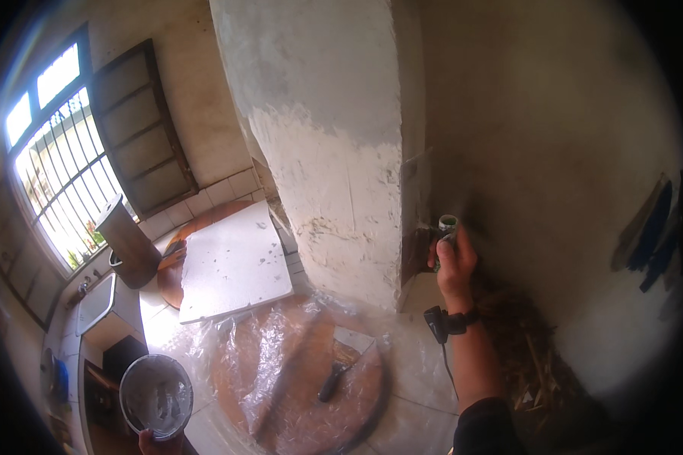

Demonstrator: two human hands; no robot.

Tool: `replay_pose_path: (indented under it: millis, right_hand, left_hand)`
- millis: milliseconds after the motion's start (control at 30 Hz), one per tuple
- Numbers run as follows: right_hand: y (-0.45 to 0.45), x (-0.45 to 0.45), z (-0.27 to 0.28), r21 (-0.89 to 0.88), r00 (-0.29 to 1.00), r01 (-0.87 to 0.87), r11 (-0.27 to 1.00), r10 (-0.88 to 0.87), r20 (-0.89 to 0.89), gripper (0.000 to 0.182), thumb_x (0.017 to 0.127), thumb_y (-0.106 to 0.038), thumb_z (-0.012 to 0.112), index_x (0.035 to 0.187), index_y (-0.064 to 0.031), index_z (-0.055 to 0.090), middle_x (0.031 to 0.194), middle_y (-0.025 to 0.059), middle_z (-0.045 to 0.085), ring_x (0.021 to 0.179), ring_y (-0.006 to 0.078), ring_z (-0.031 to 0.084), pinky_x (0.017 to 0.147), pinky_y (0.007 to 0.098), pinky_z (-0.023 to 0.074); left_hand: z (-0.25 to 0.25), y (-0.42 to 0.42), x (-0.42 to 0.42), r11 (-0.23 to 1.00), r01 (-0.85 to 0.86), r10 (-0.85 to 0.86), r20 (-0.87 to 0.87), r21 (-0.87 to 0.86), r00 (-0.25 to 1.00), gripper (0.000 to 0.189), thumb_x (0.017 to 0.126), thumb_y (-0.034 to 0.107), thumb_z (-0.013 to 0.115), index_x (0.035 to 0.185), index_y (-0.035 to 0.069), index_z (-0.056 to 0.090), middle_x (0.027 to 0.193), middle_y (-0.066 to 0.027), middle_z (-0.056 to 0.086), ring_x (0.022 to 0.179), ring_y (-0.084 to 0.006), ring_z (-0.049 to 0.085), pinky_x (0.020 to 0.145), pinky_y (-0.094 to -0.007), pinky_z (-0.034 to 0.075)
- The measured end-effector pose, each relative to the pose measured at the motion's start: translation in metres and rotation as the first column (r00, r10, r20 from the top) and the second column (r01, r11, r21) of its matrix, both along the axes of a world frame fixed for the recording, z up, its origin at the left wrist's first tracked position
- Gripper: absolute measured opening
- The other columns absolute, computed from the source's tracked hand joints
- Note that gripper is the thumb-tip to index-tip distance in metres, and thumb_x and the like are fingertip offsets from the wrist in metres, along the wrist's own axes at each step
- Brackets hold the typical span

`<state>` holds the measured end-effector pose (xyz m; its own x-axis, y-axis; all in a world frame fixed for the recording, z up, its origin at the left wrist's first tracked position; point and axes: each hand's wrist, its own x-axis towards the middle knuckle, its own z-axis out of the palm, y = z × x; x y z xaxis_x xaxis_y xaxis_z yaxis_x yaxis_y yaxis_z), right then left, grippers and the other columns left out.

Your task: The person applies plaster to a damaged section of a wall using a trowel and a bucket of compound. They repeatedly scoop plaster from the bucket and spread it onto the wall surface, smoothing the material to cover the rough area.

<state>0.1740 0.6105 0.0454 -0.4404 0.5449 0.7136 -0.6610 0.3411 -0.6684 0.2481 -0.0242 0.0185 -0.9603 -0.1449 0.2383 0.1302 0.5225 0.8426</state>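
Note:
My left hand (160, 443) grips the rim of a round tub (157, 397) at the bottom left. Pale, wet-looking material coats its inside. My right hand (455, 261) is closed around a short tube-like object (448, 222) with a round, greenish-white upper end. It is beside the right corner of a plastered column (341, 187); whether it touches the column, I cannot tell. The column's coat is grey above and whiter below, with rough patches. Below it, a broad scraper with a dark handle (333, 384) lies on clear plastic sheeting (267, 364) over a round wooden board.
A white board (236, 264) with grey spots rests left of the column. Further left are a tall cylindrical container (128, 244), a sink (95, 307) and a barred window (62, 165). Sticks and debris (529, 352) lie at the lower right. A cable runs from my right wrist device (447, 324).

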Motion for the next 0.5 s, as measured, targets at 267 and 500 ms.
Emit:
replay_pose_path:
  millis: [267,500]
  right_hand:
    - [0.002,-0.022,-0.012,0.411,0.848,0.527,0.744,-0.495,-0.190,0.043,0.092,-0.015,0.063,0.130,0.0041,0.054,0.094,0.0108,0.066,0.079,0.0203,0.063,0.074,0.0330,0.0531]
    - [-0.018,-0.006,-0.033,0.524,0.768,0.576,0.627,-0.634,-0.087,0.048,0.088,-0.011,0.066,0.130,0.0075,0.052,0.107,0.0224,0.065,0.094,0.0364,0.064,0.085,0.0386,0.0518]
  left_hand:
    - [-0.033,-0.034,-0.011,0.996,0.001,-0.007,-0.071,-0.087,0.997,0.018,0.089,-0.002,0.058,0.105,-0.004,0.066,0.097,-0.0082,0.069,0.087,-0.0152,0.062,0.074,-0.0284,0.050]
    - [-0.033,-0.042,-0.021,0.993,0.056,-0.069,-0.120,-0.107,0.990,0.019,0.089,-0.003,0.057,0.106,-0.005,0.066,0.098,-0.0085,0.068,0.088,-0.0152,0.062,0.076,-0.0289,0.050]
